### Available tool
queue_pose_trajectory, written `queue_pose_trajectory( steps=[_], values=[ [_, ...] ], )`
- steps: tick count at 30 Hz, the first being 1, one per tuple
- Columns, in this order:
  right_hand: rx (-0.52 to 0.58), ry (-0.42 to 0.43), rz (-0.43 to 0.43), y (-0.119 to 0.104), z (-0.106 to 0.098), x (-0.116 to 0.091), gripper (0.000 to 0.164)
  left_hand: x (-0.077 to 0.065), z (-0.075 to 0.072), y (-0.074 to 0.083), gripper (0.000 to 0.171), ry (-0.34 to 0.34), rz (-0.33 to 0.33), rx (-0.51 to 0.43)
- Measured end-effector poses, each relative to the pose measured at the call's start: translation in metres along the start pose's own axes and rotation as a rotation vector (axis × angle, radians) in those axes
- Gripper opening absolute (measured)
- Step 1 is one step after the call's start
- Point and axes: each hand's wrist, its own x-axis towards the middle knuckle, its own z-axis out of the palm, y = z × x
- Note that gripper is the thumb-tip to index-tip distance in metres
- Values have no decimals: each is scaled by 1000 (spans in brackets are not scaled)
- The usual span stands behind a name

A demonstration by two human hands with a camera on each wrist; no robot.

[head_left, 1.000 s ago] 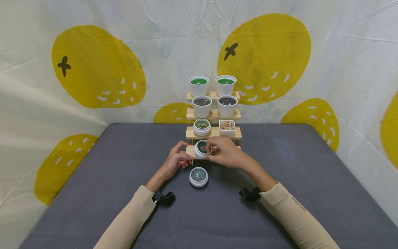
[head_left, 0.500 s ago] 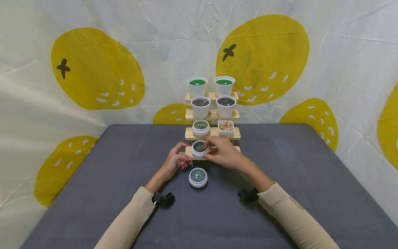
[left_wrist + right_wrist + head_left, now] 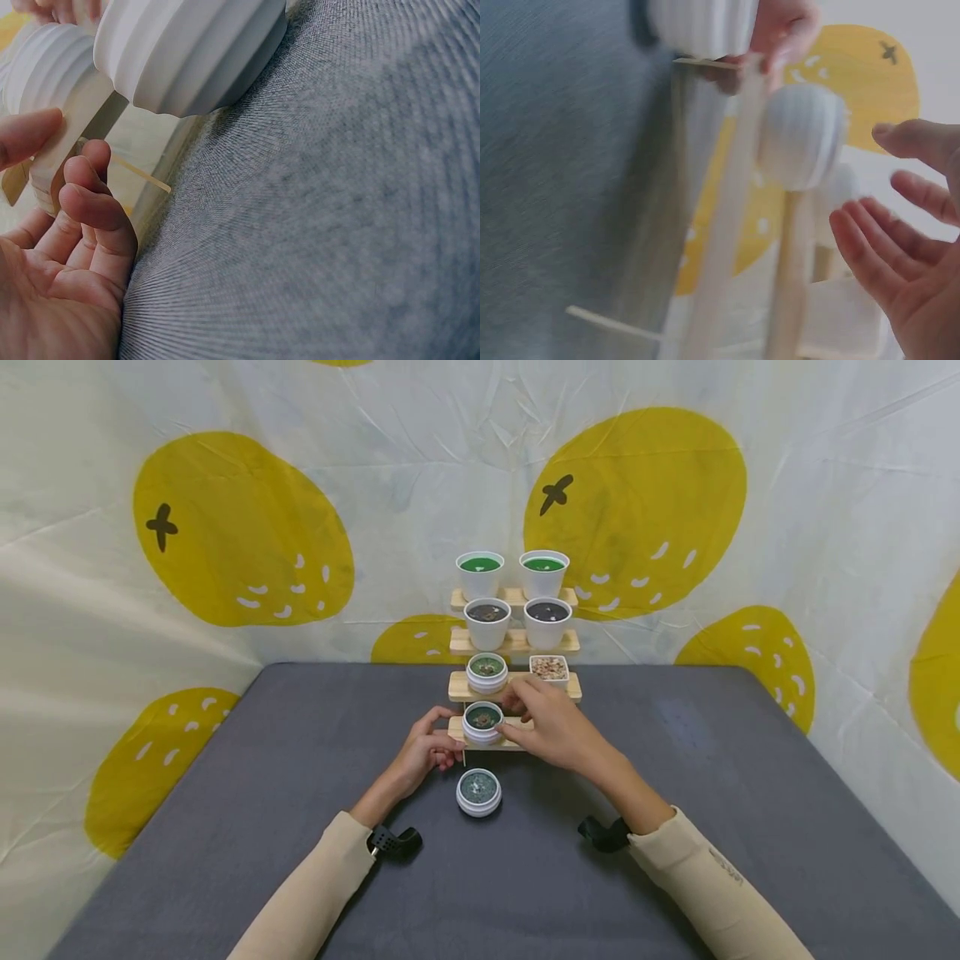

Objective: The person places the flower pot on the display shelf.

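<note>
My left hand (image 3: 420, 756) grips the left end of the lowest step (image 3: 455, 727) of a tiered wooden stand, thumb above and the other fingers bent below it. On that step sits a white ridged pot (image 3: 483, 724) with a dark green filling and a brown centre. Just to its right hovers my right hand (image 3: 558, 727), thumb and fingers spread; the right wrist view shows a gap between its fingertips and the pot (image 3: 804, 139). Nothing is in that hand. Another white ridged pot (image 3: 478, 792), with a grey-green filling, stands on the table in front of the stand.
Higher steps bear a green-topped round pot (image 3: 487, 673), a square white dish (image 3: 549, 668) of pebbly bits, two dark-filled cups (image 3: 487, 625) and two green-filled cups (image 3: 479, 577). A grey cloth covers the table (image 3: 300, 710). Behind hangs a patterned curtain (image 3: 420, 510).
The right hand first held the pot on the lowest step and slid it slightly left; now its fingers have spread and come away from it. The left hand keeps its grip.
</note>
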Motion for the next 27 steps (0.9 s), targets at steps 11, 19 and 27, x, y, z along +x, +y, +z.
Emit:
queue_pose_trajectory(
  steps=[11, 19, 27],
  values=[
    [162, -489, -62, -13, 5, -4, 45, -3, -1, -3, 43, 3, -5, 9],
    [143, -618, -97, -11, 24, -7, 59, -2, -1, -5, 45, 5, -3, 4],
    [76, -621, -138, -6, 37, -9, 59, 0, -1, -4, 45, 1, 9, 6]
  ],
)
